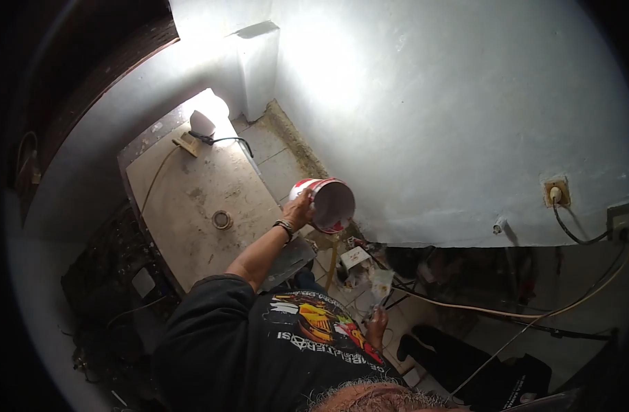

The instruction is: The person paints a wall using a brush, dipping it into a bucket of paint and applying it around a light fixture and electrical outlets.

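Note:
My left hand [299,211] is closed on the rim of a red-and-white plastic bucket [333,204], with a band around that wrist. The bucket is tilted, its mouth turned to the right, and its pale inside shows. Low on my right side, my right hand [377,327] is closed around what looks like a putty knife [382,282] with a wide, whitish blade. Its handle is mostly hidden in my fingers. Behind the blade lies a small white box [355,257] among clutter on the tiled floor.
A dirty, pale tabletop [184,199] on my left bears a lit lamp [203,122], a socket block [186,143] and a round ring [222,220]. The plastered wall [452,137] stands ahead. Cables [493,312] cross on the right, with dark cloth [458,364] below.

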Tool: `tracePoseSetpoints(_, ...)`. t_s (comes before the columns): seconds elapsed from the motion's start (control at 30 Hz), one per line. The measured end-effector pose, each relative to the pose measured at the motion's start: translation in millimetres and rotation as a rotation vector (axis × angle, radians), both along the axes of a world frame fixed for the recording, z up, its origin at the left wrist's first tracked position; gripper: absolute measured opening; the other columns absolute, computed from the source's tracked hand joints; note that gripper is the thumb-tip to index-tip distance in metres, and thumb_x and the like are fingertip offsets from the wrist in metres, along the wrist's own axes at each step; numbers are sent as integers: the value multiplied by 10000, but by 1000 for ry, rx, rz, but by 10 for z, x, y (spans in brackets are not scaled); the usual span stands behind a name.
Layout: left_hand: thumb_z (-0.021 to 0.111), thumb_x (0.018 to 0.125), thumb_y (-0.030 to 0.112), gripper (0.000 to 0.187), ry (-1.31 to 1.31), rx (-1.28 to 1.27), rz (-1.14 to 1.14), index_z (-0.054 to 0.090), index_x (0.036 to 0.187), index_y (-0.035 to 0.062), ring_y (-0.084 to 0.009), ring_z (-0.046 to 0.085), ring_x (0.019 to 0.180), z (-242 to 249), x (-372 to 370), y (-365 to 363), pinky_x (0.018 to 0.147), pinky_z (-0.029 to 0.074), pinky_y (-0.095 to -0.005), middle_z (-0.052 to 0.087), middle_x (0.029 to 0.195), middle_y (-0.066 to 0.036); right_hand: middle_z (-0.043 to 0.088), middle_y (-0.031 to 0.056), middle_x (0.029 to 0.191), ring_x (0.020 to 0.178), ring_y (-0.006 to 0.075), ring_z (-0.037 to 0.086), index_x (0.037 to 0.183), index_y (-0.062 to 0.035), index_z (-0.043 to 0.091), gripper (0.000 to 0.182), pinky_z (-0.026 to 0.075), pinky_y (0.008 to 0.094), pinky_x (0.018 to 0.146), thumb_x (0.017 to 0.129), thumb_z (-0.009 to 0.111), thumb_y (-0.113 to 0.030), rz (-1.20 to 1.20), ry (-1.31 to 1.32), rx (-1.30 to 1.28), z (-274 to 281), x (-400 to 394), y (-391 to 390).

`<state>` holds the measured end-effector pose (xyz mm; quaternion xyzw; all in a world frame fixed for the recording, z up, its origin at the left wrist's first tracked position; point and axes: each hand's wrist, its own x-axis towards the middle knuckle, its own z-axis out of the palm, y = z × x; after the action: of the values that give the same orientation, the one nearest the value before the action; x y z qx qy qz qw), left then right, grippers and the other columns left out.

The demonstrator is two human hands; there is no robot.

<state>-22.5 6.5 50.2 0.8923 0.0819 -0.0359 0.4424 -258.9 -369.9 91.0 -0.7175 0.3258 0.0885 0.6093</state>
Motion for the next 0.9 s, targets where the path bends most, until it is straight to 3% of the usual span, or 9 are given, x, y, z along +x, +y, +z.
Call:
tracePoseSetpoints(0.07, 675, 759, 177, 545, -87, 10, 26, 399, 1224, 110, -390, 625, 877, 123, -71, -57, 723, 494, -472, 628, 926, -184, 457, -20, 708, 534, 78, 443, 897, -107, 518, 193, 350, 230, 450, 958, 510, -289, 7, -90, -10, 117, 207, 92)
tracePoseSetpoints(0.13, 672, 761, 172, 543, -101, -13, 37, 400, 1226, 107, -387, 623, 856, 196, -129, -3, 714, 494, -467, 623, 912, -179, 492, -10, 739, 550, 86, 464, 955, -99, 524, 157, 373, 233, 474, 948, 515, -256, -156, -210, 206, 29, 445, 136)
tracePoseSetpoints(0.2, 671, 763, 169, 544, -154, -16, 28, 400, 1231, 104, -384, 622, 845, 195, -120, 96, 707, 493, -460, 619, 911, -178, 546, 2, 784, 523, 110, 466, 1044, -86, 556, 186, 385, 261, 459, 949, 461, -214, -174, -255, 395, 402, 845, 502)
tracePoseSetpoints(0.27, 670, 766, 166, 548, -244, 4, -2, 398, 1237, 101, -381, 623, 844, 110, -72, 261, 703, 493, -453, 617, 923, -181, 543, 5, 790, 515, 98, 451, 1062, -79, 559, 198, 376, 250, 450, 949, 452, -202, -86, -245, 461, 665, 1205, 775)
tracePoseSetpoints(0.53, 715, 762, 198, 590, -108, 271, -67, 398, 1248, 92, -333, 654, 865, -194, 360, 566, 682, 532, -411, 623, 1013, -149, 537, 18, 782, 516, 74, 437, 1052, -49, 553, 196, 350, 229, 430, 964, 464, -200, 351, -171, 343, 374, 2782, 1133)
tracePoseSetpoints(0.67, 724, 750, 206, 569, -73, 381, -39, 437, 1225, 83, -303, 668, 784, -308, 571, 770, 631, 533, -406, 640, 969, -123, 546, 27, 782, 562, 100, 489, 1071, -42, 549, 182, 379, 235, 448, 959, 472, -163, 384, 14, 374, -196, 3688, 1608)
tracePoseSetpoints(0.77, 679, 770, 165, 438, -109, 489, -1, 489, 1155, 81, -235, 659, 690, -438, 631, 886, 579, 522, -348, 616, 839, -95, 575, 47, 823, 639, 135, 553, 1088, -33, 544, 178, 462, 271, 524, 946, 482, -121, 394, 167, 627, -1233, 4383, 1808)
tracePoseSetpoints(0.9, 625, 787, 138, 344, -72, 592, 3, 530, 1111, 74, -182, 625, 597, -505, 735, 988, 534, 504, -304, 574, 737, -58, 620, 115, 937, 749, 218, 618, 1038, -13, 534, 141, 520, 349, 629, 922, 484, -75, 329, 318, 701, -2226, 5066, 2567)
